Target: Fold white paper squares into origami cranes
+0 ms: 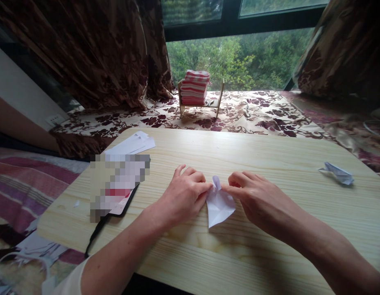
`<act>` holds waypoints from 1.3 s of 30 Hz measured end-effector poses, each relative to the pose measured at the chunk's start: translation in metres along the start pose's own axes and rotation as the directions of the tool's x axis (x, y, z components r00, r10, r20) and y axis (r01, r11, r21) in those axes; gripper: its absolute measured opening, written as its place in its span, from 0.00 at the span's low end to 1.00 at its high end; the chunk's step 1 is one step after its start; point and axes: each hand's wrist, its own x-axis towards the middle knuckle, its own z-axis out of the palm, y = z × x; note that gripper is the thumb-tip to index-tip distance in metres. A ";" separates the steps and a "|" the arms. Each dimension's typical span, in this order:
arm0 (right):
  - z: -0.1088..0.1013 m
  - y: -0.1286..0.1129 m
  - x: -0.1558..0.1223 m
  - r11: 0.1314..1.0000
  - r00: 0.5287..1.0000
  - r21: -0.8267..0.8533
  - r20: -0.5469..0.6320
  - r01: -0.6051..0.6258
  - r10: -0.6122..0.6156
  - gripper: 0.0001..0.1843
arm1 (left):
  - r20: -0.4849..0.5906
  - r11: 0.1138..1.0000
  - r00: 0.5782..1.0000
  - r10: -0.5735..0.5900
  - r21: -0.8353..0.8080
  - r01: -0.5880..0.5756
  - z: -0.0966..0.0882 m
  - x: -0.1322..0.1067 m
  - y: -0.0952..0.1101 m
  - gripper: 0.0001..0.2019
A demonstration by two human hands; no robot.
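A small sheet of white paper [220,207], partly folded, lies near the middle of the wooden table. Its wide end points toward me, and a narrow flap stands up at the far end. At the paper's left side, my left hand [188,189] is closed, with thumb and forefinger pinching its edge. From the right, my right hand [254,192] presses the base of the flap with its forefinger, its other fingers curled in. Part of the paper's edges is hidden under the fingertips. A folded paper piece [339,173] rests at the table's right side.
White paper strips [130,143] lie at the table's far left corner. A blurred flat object with a black strap [99,229] is on the left. Paper scraps [42,246] sit below the left edge. Beyond the table [270,151], a small stand holds folded striped cloths [194,88].
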 end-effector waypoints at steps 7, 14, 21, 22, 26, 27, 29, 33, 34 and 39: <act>0.003 -0.002 0.000 1.000 1.000 -0.019 -0.010 0.000 0.000 0.20 | 0.011 0.998 1.000 0.027 0.062 -0.028 0.002 -0.001 0.001 0.13; 0.003 -0.009 0.002 0.998 1.000 -0.068 0.018 -0.002 0.003 0.20 | 0.058 0.990 0.998 0.029 0.139 -0.037 0.000 -0.008 0.009 0.13; 0.001 -0.011 0.000 0.998 0.998 -0.054 0.046 -0.034 0.036 0.22 | 0.069 0.992 0.997 0.043 0.119 -0.051 -0.007 -0.024 0.007 0.14; 0.002 -0.010 0.000 0.998 0.998 -0.048 0.045 -0.036 0.038 0.21 | 0.077 0.992 0.996 0.042 0.112 -0.050 -0.008 -0.024 0.008 0.14; 0.002 -0.010 0.001 0.999 0.998 -0.026 0.040 -0.046 0.047 0.18 | 0.085 0.994 0.996 0.028 0.104 -0.037 -0.009 -0.015 0.011 0.13; 0.002 -0.009 0.002 0.999 0.998 -0.025 0.041 -0.045 0.046 0.17 | 0.082 0.994 0.996 0.024 0.106 -0.033 -0.008 -0.012 0.012 0.12; 0.002 -0.008 0.001 0.999 0.998 -0.017 0.044 -0.038 0.038 0.17 | 0.065 0.994 0.998 0.014 0.103 -0.020 -0.006 -0.009 0.013 0.11; 0.000 -0.004 0.000 1.000 0.998 0.018 0.058 -0.024 0.023 0.20 | 0.010 0.998 1.000 -0.019 0.065 0.018 -0.002 -0.009 0.014 0.10; 0.000 -0.003 0.000 1.000 0.998 0.022 0.060 -0.021 0.020 0.20 | 0.004 0.998 1.000 -0.022 0.062 0.022 -0.001 -0.010 0.014 0.10; 0.003 -0.003 -0.005 1.000 1.000 -0.008 0.021 0.018 -0.018 0.21 | 0.016 0.994 1.000 -0.015 0.112 0.013 0.002 -0.010 0.016 0.11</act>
